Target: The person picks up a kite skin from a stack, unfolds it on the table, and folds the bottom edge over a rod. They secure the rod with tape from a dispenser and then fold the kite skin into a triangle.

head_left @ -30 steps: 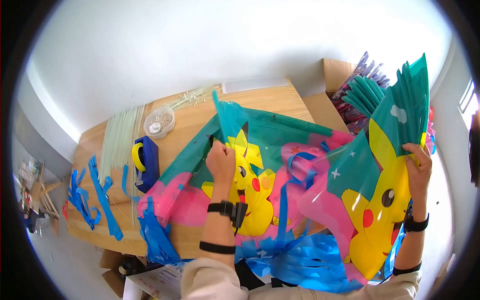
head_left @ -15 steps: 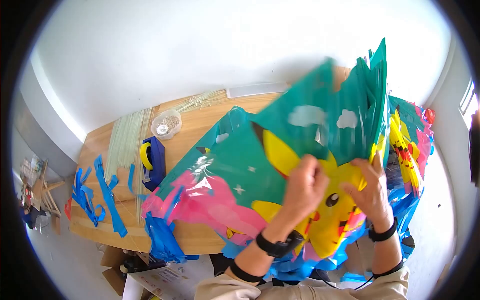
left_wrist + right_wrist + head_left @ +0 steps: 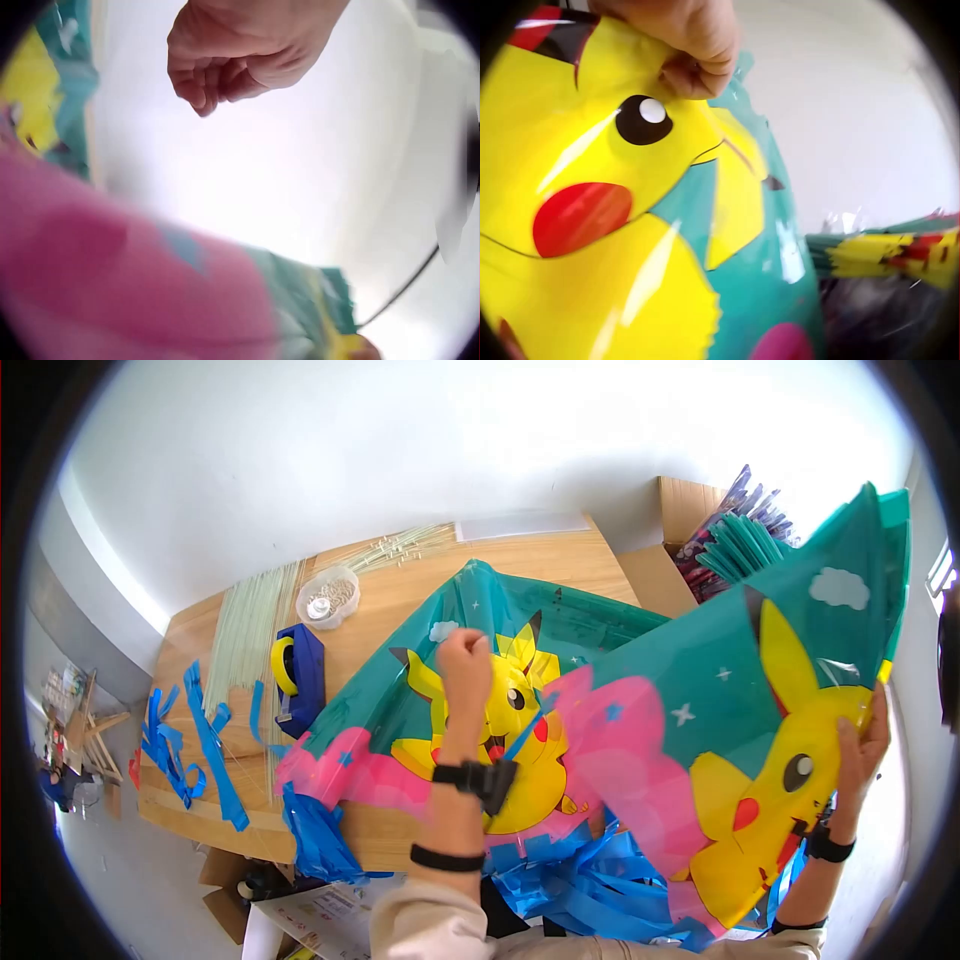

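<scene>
Left hand (image 3: 466, 658) raised, fingers curled; right hand (image 3: 860, 745) out right, pinching

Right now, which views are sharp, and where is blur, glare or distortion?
Head view: sharp, but fisheye bends the table edge. Left wrist view: pink sheet badly blurred, background washed out; left hand clearer. Right wrist view: glare streaks on the held sheet below the right hand; background soft.
</scene>
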Tool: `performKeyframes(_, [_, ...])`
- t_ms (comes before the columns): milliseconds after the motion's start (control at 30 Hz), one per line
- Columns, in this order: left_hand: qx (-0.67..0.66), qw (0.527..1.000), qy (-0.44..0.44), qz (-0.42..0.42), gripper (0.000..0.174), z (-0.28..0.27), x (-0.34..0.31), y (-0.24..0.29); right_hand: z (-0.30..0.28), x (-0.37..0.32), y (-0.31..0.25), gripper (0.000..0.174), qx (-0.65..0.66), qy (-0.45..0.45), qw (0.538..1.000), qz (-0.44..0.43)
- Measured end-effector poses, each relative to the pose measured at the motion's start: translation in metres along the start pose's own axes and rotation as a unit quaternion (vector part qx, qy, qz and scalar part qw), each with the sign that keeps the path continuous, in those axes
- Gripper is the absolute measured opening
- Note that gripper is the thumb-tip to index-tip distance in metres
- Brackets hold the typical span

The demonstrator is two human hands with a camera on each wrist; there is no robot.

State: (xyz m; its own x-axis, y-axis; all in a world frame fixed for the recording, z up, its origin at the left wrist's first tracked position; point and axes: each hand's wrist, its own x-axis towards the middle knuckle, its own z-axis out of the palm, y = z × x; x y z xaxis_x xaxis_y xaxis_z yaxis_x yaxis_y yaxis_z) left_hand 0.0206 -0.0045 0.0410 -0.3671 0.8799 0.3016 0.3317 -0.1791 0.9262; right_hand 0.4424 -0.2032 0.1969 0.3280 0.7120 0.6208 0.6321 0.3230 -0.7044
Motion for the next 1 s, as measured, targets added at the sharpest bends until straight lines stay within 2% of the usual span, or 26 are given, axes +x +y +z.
performKeyframes(33, [0.131, 0.991, 0.005, 0.011, 0.018, -0.001, 0.012, -0.033, 0.001, 0.008, -0.016, 0.055, -0.009, 0.016, 0.998, -0.053])
performKeyframes(67, [0.132, 0.991, 0.004, 0.01, 0.018, 0.001, 0.015, -0.046, -0.001, 0.016, -0.024, 0.055, -0.01, 0.015, 0.999, -0.052])
performKeyframes(133, [0.238, 0.968, -0.037, -0.068, 0.02, 0.005, 0.015, -0.067, 0.0, 0.024, -0.034, 0.056, 0.058, -0.057, 0.995, -0.049])
performKeyframes(167, [0.237, 0.968, -0.039, -0.069, 0.02, 0.012, 0.013, -0.078, 0.002, 0.025, -0.038, 0.056, 0.08, -0.081, 0.992, -0.047])
performKeyframes(233, [0.275, 0.959, -0.059, -0.015, 0.018, 0.022, 0.006, -0.097, 0.005, 0.023, -0.043, 0.05, 0.05, -0.059, 0.995, -0.07])
performKeyframes(267, [0.274, 0.96, -0.06, -0.015, 0.018, 0.024, 0.004, -0.102, 0.002, 0.022, -0.042, 0.05, 0.049, -0.059, 0.995, -0.07])
performKeyframes(333, [0.281, 0.959, -0.023, -0.024, 0.014, 0.022, 0.004, -0.095, -0.005, 0.019, -0.034, 0.04, -0.02, -0.059, 0.998, -0.002])
performKeyframes(367, [0.281, 0.959, -0.023, -0.023, 0.014, 0.018, 0.002, -0.092, -0.005, 0.019, -0.033, 0.04, -0.019, -0.058, 0.998, -0.001])
performKeyframes(433, [0.147, 0.989, 0.011, 0.017, 0.011, -0.007, -0.004, -0.04, -0.006, 0.02, -0.032, 0.035, -0.097, -0.09, 0.989, -0.061])
performKeyframes(467, [0.103, 0.994, 0.033, 0.011, 0.01, -0.014, -0.014, -0.015, 0.002, 0.016, -0.043, 0.034, -0.082, -0.07, 0.994, 0.01])
performKeyframes(500, [0.103, 0.994, 0.031, 0.01, 0.01, -0.016, -0.018, -0.019, 0.01, 0.015, -0.042, 0.031, -0.141, -0.073, 0.986, -0.057])
performKeyframes(567, [0.143, 0.987, 0.052, 0.054, 0.011, -0.023, -0.021, -0.029, 0.032, 0.008, -0.062, 0.029, -0.197, -0.093, 0.973, -0.079])
performKeyframes(633, [0.109, 0.99, 0.058, 0.061, 0.01, -0.03, -0.03, 0.008, 0.048, 0.0, -0.067, 0.027, -0.21, -0.106, 0.968, -0.087])
performKeyframes(700, [0.072, 0.985, 0.074, 0.142, 0.008, -0.033, -0.042, 0.043, 0.071, -0.009, -0.075, 0.027, -0.318, -0.11, 0.921, -0.197])
performKeyframes(767, [0.034, 0.978, 0.103, 0.176, 0.006, -0.036, -0.055, 0.083, 0.088, -0.014, -0.081, 0.025, -0.325, -0.117, 0.927, -0.148])
performKeyframes(800, [-0.003, 0.97, 0.129, 0.208, 0.005, -0.037, -0.058, 0.095, 0.086, -0.003, -0.073, 0.022, -0.331, -0.086, 0.924, -0.168])
performKeyframes(833, [0.006, 0.961, 0.159, 0.228, 0.006, -0.045, -0.054, 0.098, 0.079, 0.009, -0.058, 0.021, -0.324, -0.049, 0.932, -0.153])
performKeyframes(900, [-0.013, 0.956, 0.199, 0.216, 0.007, -0.071, -0.048, 0.11, 0.049, 0.036, -0.026, 0.022, -0.357, 0.011, 0.926, -0.12])
performKeyframes(967, [-0.048, 0.956, 0.217, 0.193, 0.008, -0.093, -0.044, 0.12, 0.011, 0.054, 0.0, 0.024, -0.399, 0.059, 0.903, -0.145])
performKeyframes(1000, [-0.045, 0.963, 0.181, 0.195, 0.01, -0.096, -0.047, 0.131, 0.016, 0.05, -0.022, 0.026, -0.392, 0.085, 0.915, -0.046])
